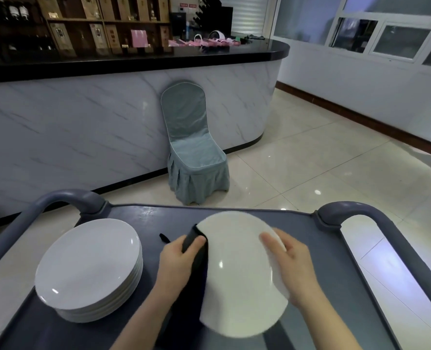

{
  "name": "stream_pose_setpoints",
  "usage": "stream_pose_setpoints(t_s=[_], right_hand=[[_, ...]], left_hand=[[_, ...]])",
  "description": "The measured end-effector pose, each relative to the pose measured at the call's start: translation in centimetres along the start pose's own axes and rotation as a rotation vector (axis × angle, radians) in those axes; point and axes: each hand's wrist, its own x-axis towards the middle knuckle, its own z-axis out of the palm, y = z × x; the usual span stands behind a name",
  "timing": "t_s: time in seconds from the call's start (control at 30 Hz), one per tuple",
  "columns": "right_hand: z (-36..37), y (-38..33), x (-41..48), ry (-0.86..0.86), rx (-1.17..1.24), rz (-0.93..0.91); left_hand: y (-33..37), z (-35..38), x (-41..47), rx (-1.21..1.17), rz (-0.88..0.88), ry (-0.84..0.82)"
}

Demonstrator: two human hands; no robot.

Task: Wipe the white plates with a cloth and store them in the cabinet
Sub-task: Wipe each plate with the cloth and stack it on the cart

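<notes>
White plate (pixel 237 274), just one, is held tilted over the cart (pixel 159 218) at lower centre. My right hand (pixel 295 263) grips its right rim, fingers curled. My left hand (pixel 176 258) clamps one dark cloth (pixel 196 269) to its left rim. One stack of plates (pixel 88 269), about six, sits lower left.

We are in the front-of-house of a restaurant or banquet hall — a long bar counter (pixel 83 127) with a black top and marble-look front runs across the room, and behind it wooden shelves (pixel 75 20) carry dark bottles (pixel 18 11) and boxed liquor (pixel 58 34). 1 chair (pixel 189 127) in a pleated grey-blue banquet cover stands against the counter on a glossy tiled floor (pixel 310 168). Nearest us, a grey service cart (pixel 143 218) bears a stack of white plates (pixel 88 269) — catering ware in quantity.
</notes>
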Motion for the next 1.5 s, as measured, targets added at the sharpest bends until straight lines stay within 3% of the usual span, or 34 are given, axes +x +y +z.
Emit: stream_pose_setpoints(t_s=[0.1,0.17,0.23,0.37,0.5,0.57,0.7,0.83,0.9,1.0,1.13,1.2,1.4,1.5], right_hand=[[3.1,1.3,-1.0,0.374,0.202,0.098],[4.4,2.3,-1.8,0.443,0.277,0.145],[4.0,3.0,-2.0,0.347,0.255,0.164],[0.5,2.2,-0.1,0.062,0.039,0.084],[-0.1,-0.7,1.8,-0.349,-0.369,-0.151],[1.0,-0.9,1.8,-0.470,-0.518,-0.206],[1.3,0.1,1.3,-0.347,-0.543,-0.271],[0.7,1.4,0.4,-0.028,-0.269,-0.098],[0.9,2.0,-0.2,0.071,-0.201,-0.020],[1.2,2.6,-0.5,0.010,-0.253,-0.029],[2.8,1.7,-0.6,-0.325,-0.446,-0.153],[3.3,1.7,-0.6,-0.392,-0.520,-0.179],[1.3,1.2,-0.4,0.023,-0.217,-0.066],[1.3,1.1,-0.4,-0.009,-0.257,-0.061]], left_hand=[[-0.7,2.3,-1.9,-0.289,-0.294,0.202],[-0.7,2.8,-2.1,-0.343,-0.350,0.224],[-0.5,1.9,-1.7,-0.317,-0.304,0.218],[0.3,-0.8,-0.2,-0.015,0.000,0.145],[2.7,-1.0,1.0,0.249,0.276,-0.252],[3.4,-0.3,0.9,0.356,0.353,-0.425],[2.1,-0.4,0.3,0.284,0.305,-0.332],[0.0,-0.9,-1.3,0.038,0.106,-0.043],[-0.4,-1.2,-1.5,0.004,0.029,-0.008],[-0.2,-2.2,-0.6,0.194,0.094,-0.091],[2.0,-1.9,0.4,0.494,0.309,-0.477],[2.2,-1.6,0.3,0.502,0.362,-0.549],[-1.5,-2.1,-1.8,0.036,0.040,-0.021],[-1.4,-2.0,-1.6,0.062,0.051,-0.038]])
